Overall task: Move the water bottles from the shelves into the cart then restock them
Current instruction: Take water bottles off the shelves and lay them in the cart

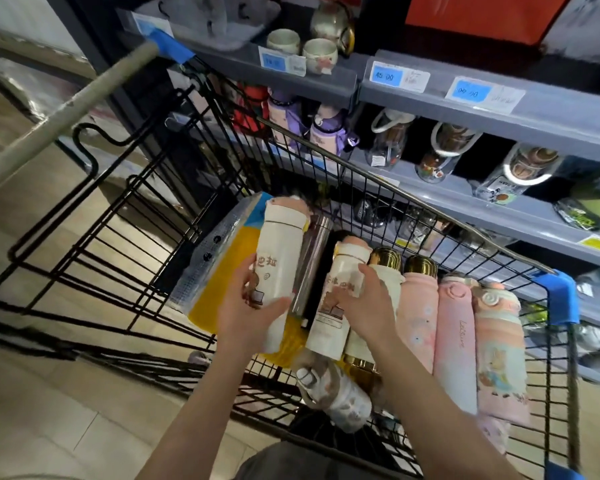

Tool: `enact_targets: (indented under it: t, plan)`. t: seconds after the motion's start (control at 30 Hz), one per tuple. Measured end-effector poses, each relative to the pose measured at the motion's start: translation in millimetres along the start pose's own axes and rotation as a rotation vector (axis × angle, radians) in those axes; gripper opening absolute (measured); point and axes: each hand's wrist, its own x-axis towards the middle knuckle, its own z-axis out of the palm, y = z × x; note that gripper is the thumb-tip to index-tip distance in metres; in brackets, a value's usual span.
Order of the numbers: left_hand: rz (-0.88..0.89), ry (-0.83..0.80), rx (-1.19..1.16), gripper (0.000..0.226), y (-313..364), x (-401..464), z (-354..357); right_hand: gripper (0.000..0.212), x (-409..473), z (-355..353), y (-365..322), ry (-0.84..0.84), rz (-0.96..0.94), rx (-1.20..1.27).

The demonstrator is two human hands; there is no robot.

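Now, from my remote seat, I see the black wire cart (160, 216) filling the left and centre, its pale handle bar (66, 112) slanting up at the far left. Inside, a yellow and blue package (219, 271) lies against the cart's left side. My left hand (253, 313) has its grip curled round the lower body of a white bottle with a pink lid (281, 244), lifted above the cart floor. Just beside it lies a steel bottle (309, 261). My right hand (368, 306) rests with fingers bent over a second white bottle (336, 299); I cannot tell whether that grip is closed on it. Further right, two gold-capped bottles (420, 268) and three pink bottles (454, 341) lie side by side, touching. Beyond the cart, grey shelves (499, 116) carry more bottles and blue price tags (387, 76).
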Motion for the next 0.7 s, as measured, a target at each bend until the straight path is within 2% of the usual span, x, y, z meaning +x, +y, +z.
enact_targets:
  t: [0.13, 0.3, 0.4, 0.7]
  plan:
    - [0.043, 0.066, 0.069, 0.086, -2, 10, -22, 0.054, 13, 22, 7, 0.049, 0.042, -0.201]
    - [0.113, 0.074, 0.11, 0.086, -13, 13, -31, 0.071, 10, 48, 3, 0.185, 0.036, -0.408]
    - [0.181, 0.089, 0.214, 0.087, -25, 15, -35, 0.077, 9, 62, 4, 0.203, -0.011, -0.403]
    - [0.249, 0.102, 0.33, 0.085, -38, 20, -37, 0.084, 11, 64, 0, 0.14, 0.034, -0.318]
